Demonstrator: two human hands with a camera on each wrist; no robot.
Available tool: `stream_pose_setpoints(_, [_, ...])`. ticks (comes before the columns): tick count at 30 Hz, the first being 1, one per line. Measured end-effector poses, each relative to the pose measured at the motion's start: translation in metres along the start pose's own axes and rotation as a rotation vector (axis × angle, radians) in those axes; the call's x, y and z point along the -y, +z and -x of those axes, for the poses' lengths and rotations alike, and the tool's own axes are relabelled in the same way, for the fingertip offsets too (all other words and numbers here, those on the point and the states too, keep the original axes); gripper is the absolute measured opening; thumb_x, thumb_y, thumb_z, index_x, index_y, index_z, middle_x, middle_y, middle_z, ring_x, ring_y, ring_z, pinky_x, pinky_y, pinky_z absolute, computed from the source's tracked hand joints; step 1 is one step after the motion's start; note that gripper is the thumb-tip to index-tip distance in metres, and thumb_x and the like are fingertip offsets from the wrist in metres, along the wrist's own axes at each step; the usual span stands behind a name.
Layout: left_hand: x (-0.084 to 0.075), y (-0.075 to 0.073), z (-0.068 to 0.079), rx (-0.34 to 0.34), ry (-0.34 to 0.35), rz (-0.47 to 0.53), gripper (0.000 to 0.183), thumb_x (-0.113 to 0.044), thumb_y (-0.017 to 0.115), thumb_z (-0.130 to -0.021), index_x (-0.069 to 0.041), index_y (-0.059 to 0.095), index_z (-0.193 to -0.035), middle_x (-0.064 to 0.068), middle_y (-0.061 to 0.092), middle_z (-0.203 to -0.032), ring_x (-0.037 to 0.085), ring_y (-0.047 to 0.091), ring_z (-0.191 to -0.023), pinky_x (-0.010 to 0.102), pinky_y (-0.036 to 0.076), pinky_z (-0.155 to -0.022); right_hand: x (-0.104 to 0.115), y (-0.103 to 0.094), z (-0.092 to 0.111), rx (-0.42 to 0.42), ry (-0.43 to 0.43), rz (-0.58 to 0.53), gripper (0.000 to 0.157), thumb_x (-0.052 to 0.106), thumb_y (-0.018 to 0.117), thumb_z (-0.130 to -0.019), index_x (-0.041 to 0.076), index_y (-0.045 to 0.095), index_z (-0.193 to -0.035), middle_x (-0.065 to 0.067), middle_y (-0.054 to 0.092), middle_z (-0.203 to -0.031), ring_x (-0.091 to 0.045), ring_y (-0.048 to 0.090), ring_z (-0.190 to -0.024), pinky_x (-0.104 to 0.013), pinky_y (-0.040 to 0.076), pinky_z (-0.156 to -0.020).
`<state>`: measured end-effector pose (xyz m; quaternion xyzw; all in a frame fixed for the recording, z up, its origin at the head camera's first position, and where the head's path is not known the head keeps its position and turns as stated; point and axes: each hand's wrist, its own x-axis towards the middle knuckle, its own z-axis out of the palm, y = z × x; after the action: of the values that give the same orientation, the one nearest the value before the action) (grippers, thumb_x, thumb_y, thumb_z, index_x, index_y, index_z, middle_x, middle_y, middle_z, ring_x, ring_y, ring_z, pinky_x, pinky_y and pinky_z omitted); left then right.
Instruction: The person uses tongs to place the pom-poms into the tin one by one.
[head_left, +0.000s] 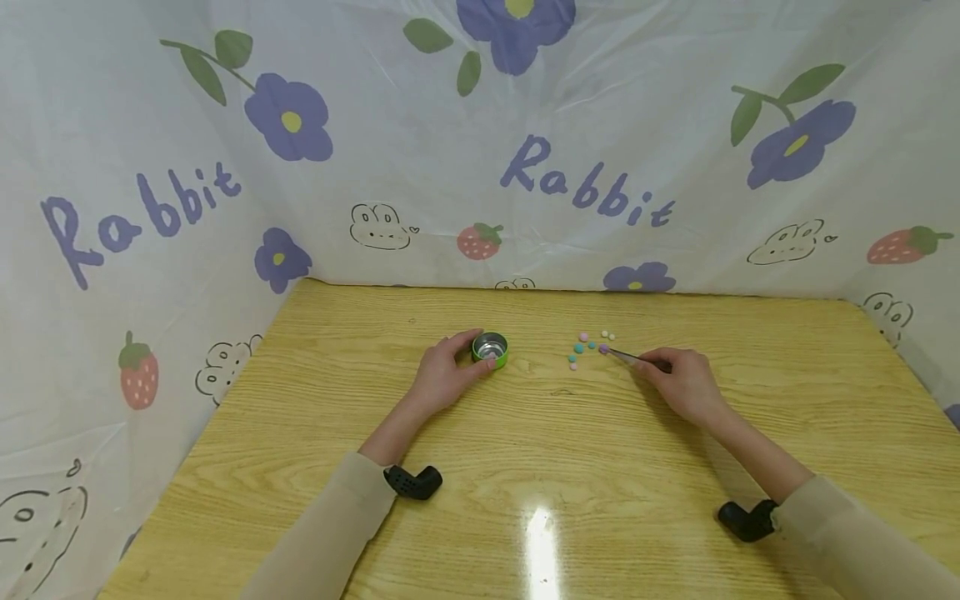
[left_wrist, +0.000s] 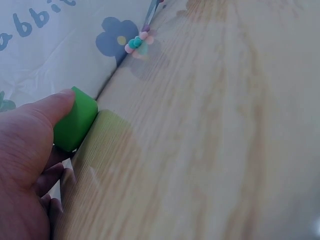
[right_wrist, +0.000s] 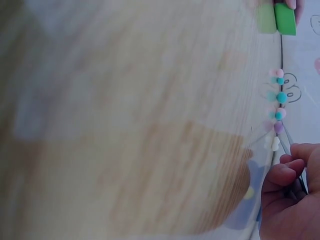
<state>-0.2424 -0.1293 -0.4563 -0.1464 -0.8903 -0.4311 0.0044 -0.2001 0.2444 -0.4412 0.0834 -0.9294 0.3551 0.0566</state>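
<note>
My left hand [head_left: 444,372] holds a small round green tin [head_left: 501,359] on the table, thumb on the near side and fingers behind. The tin has a silvery inside; in the left wrist view its green wall [left_wrist: 80,120] shows beside the thumb. My right hand [head_left: 686,383] grips a pair of dark tweezers [head_left: 637,358]. Their tips meet a purple ball [head_left: 603,349] on the table; whether they pinch it I cannot tell. Around it lie several small balls: teal ones [head_left: 578,348], pink ones [head_left: 583,337] and whitish ones [head_left: 604,334].
The wood-grain table [head_left: 480,450] reaches back to a white curtain [head_left: 420,150] printed with flowers, rabbits and strawberries. Black wrist devices sit on both forearms, one at the left cuff [head_left: 415,482] and one at the right cuff [head_left: 748,521].
</note>
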Motion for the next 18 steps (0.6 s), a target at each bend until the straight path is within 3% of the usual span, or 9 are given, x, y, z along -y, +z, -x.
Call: stream_pose_setpoints(18, [0.0000,-0.0006,-0.0001,0.002,0.015,-0.005,0.062,-0.031,0.076,-0.095,-0.005,0.055,-0.147,0.016,0.059,-0.143,0.034,0.049,-0.139,0.049,0.021,-0.125,0.0022,-0.0015,0.0004,-0.027,0.011,-0.018,0.027,0.014,0.064,-0.103,-0.009,0.072,-0.115,-0.019,0.073,-0.097,-0.024,0.064,-0.078,-0.029,0.049,-0.060])
